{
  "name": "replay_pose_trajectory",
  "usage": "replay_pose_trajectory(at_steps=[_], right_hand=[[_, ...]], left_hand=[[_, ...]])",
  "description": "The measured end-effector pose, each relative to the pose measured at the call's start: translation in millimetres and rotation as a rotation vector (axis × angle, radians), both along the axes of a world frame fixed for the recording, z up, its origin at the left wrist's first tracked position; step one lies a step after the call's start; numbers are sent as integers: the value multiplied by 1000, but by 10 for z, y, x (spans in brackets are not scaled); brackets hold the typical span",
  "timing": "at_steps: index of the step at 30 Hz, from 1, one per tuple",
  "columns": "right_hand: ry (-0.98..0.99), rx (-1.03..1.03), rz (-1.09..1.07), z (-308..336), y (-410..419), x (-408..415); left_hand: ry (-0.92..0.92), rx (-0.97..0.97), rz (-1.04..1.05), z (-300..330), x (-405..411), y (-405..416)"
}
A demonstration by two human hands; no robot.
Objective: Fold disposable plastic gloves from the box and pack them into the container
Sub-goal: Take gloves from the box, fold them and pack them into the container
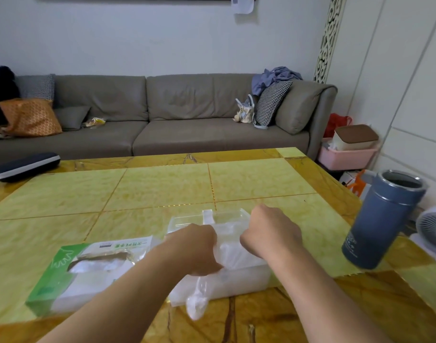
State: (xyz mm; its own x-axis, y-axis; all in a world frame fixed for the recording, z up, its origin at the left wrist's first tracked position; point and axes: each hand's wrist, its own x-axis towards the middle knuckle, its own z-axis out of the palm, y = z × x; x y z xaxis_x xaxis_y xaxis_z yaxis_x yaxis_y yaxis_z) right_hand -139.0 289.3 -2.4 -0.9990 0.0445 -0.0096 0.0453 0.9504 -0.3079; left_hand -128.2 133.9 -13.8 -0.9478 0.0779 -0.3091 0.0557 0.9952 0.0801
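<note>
Both hands are down over the clear plastic container [236, 280] near the front edge of the yellow-green tiled worktop [162, 189]. The left hand [195, 248] is curled with a thin plastic glove [226, 251] bunched against it, and part of that film trails out over the container's near wall toward the worktop edge. The right hand [271, 231] is fisted at the glove's other side, though its fingers are turned away and I cannot tell whether they actually pinch the film. The container's clear lid [209, 219] lies open behind the hands.

Just left of the container, touching or nearly so, lies the green and white glove box [88, 271], its torn opening showing white gloves inside; the left forearm crosses over its right end. A blue-grey flask [382, 219] stands open-topped at the right edge of the worktop, well apart from the hands. A dark zipped case [26, 165] lies at the far left corner. Beyond the worktop runs a grey sofa [162, 115] with cushions, and a small white fan [432, 229] shows at the right margin.
</note>
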Motion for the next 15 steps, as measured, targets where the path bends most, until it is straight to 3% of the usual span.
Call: replay_pose_trajectory(at_steps=[5,8,15], right_hand=[[141,-72,160,141,-43,46],[26,-173,310,111,-96,68],[-181,43,325,-71,-59,-45]], left_hand=[[35,-97,-31,-23,-77,91],[66,-102,-64,-75,-109,103],[-5,128,-86,-149,-116,-64]])
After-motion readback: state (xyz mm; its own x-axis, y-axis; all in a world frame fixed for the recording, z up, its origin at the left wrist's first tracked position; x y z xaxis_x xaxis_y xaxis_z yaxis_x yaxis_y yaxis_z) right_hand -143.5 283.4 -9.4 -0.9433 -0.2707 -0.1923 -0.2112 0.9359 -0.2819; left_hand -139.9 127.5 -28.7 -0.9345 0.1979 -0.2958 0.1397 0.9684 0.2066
